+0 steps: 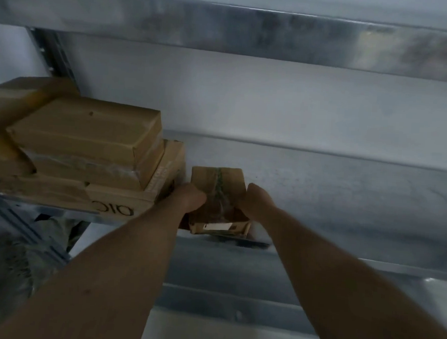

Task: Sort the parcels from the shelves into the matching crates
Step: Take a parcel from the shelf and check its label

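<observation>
A small brown cardboard parcel (224, 181) lies on a grey metal shelf (320, 191), close to the front edge and just to the right of a stack of boxes. Its long axis runs front to back, from the person toward the rear of the shelf. The near end face carries a white label (219, 226) and points back at the person. A strip of clear tape with a green mark (219, 181) runs along the top, following the same long axis. The parcel sits flat, not tilted as far as the blurred view shows.

Both hands clamp it from opposite sides. The left hand (189, 197) is curled against the parcel's left edge, knuckles up. The right hand (257, 200) is curled round the right edge. The fingertips themselves are hidden against the cardboard.

The shelf also holds the stack. A wide flat box (126, 202) lies at the bottom with black letters on its front edge. A taped box (91, 170) rests on that one, and a smaller box (89, 124) lies on top, turned slightly askew. Another box (14, 99) sits behind them at the far left. The parcel is near the bottom box but apart from it, with the left hand in the gap between.

A metal beam (251, 32) of the next shelf up crosses the top of the view.
</observation>
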